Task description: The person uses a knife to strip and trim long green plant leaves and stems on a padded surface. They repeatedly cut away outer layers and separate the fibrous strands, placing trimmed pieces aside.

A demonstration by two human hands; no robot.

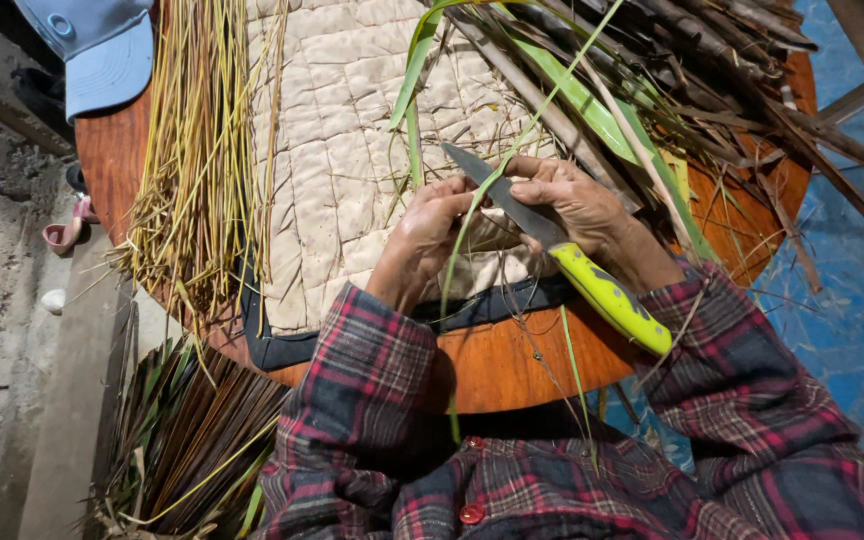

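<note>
Stripping a green leaf strip over the quilted pad.
From my feed, the left hand (430,232) pinched the green leaf strip (472,215) above the round wooden table (512,365); the right hand (577,205) gripped a yellow-handled knife (562,250) against it. Light, limp, easily torn, I judged; best pinched near the blade.

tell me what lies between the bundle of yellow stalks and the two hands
In the head view, a beige quilted cloth pad on the round wooden table lies between the yellow stalk bundle and the hands.

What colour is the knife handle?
Bright yellow-green plastic knife handle with dark speckles, under the right hand; head view.
</note>
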